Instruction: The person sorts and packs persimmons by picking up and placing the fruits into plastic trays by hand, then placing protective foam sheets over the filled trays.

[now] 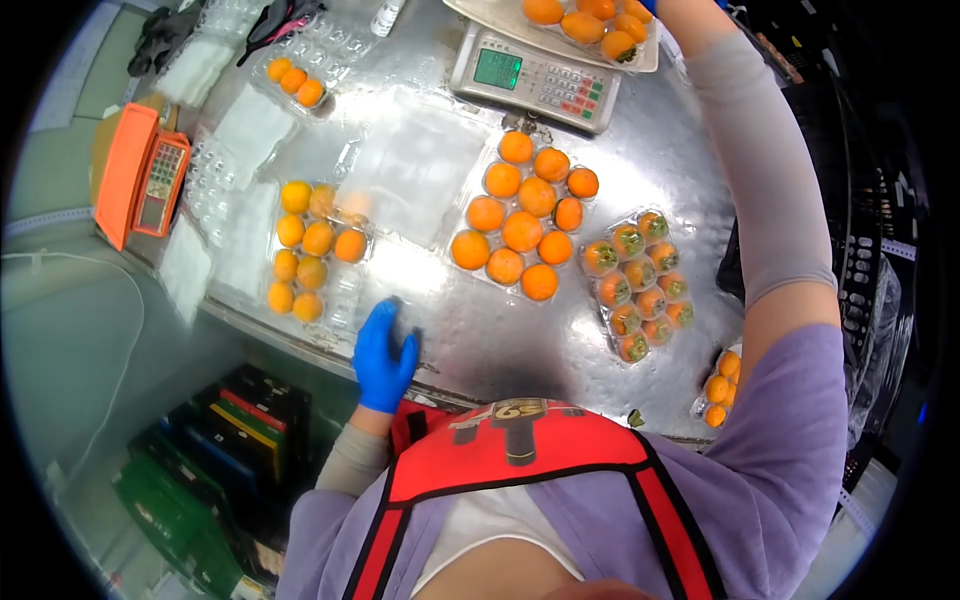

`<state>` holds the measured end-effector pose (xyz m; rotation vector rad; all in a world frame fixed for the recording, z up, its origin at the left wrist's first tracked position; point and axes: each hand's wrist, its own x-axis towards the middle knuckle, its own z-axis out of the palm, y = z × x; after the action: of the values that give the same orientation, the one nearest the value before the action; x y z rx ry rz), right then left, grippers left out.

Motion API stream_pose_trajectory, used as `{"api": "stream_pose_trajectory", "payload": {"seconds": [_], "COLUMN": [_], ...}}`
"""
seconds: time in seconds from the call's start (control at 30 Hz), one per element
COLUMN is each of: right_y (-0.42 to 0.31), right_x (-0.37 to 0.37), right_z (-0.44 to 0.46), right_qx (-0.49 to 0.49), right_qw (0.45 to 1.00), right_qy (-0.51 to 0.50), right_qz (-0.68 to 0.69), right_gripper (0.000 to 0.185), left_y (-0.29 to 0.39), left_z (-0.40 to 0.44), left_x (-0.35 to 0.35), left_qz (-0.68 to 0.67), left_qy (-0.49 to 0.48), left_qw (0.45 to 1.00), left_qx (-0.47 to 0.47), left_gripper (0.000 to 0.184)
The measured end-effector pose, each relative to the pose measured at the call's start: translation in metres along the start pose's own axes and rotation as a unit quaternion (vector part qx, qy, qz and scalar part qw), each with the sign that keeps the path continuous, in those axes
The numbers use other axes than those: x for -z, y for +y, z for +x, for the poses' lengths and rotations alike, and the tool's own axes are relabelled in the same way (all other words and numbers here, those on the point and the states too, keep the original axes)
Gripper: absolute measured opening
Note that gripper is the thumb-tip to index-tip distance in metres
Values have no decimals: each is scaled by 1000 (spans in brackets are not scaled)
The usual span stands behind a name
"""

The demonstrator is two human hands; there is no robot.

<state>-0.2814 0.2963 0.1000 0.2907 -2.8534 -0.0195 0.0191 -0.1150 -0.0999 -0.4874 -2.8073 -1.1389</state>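
My left hand [384, 358], in a blue glove, is at the table's front edge with its fingers apart, holding nothing. My right arm reaches to the top of the view, where only a bit of the blue glove of my right hand [650, 5] shows; its fingers are hidden. Near it, orange fruits [583, 27] lie on the pan of a scale [540, 78]. A clear tray of orange fruits [522, 231] sits mid-table, and a tray of fruits with green leafy tops [640, 272] is right of it. Another partly filled tray [318, 238] stands left.
Flat clear plastic [415, 165] lies behind the trays. An orange calculator-like device [145, 175] is at the left edge. A small fruit tray [296, 80] stands at the back left, another [718, 390] at the right. Stacked crates [190, 500] are below left.
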Motion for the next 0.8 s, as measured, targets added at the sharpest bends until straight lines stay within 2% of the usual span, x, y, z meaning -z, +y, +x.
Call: {"api": "stream_pose_trajectory", "payload": {"seconds": [0.07,0.1,0.17,0.2,0.23,0.27,0.3,0.37,0.47,0.5,0.57,0.6,0.7,0.77,0.8], "right_y": [6,11,-4,1,67,40,37,27,29,23,16,14,-5,-18,-22], "right_x": [18,23,44,51,20,43,54,67,73,77,81,81,79,79,77], "right_z": [-21,-40,-90,-111,-132,-160,-191,-252,-345,-372,-427,-457,-515,-541,-550], "right_qx": [-5,18,23,81,-11,-92,-131,-270,-260,-257,-272,-299,-344,-464,-468], "right_qw": [999,997,976,962,943,877,863,773,649,629,646,660,641,618,615], "right_qy": [22,81,161,168,48,29,27,66,131,166,202,207,265,324,332], "right_qz": [-26,1,146,197,330,471,487,570,703,715,684,657,633,546,541], "right_gripper": [38,34,33,21,44,46,37,43,62,67,70,68,61,54,54], "left_y": [-2,-3,-5,-5,-5,-5,-5,-7,-9,-12,-17,-20,-24,-24,-24], "left_z": [-2,-3,-6,-6,-5,-5,-5,-6,-6,-7,-9,-10,-10,-10,-9], "left_x": [-1,-1,-1,-2,-2,-3,-3,-4,-5,-6,-8,-9,-12,-11,-10], "left_qz": [0,0,-3,-4,-1,2,2,-4,-14,-11,-1,0,7,37,36], "left_qy": [4,7,-14,-11,2,15,17,17,9,9,-4,-7,-14,-23,-28], "left_qw": [1000,1000,1000,1000,1000,1000,1000,1000,1000,1000,1000,1000,999,999,999], "left_qx": [3,-1,16,11,3,-5,-10,-9,-11,-17,-21,-28,-31,-21,-30], "left_gripper": [46,46,49,49,46,44,44,43,43,43,46,46,45,45,45]}}
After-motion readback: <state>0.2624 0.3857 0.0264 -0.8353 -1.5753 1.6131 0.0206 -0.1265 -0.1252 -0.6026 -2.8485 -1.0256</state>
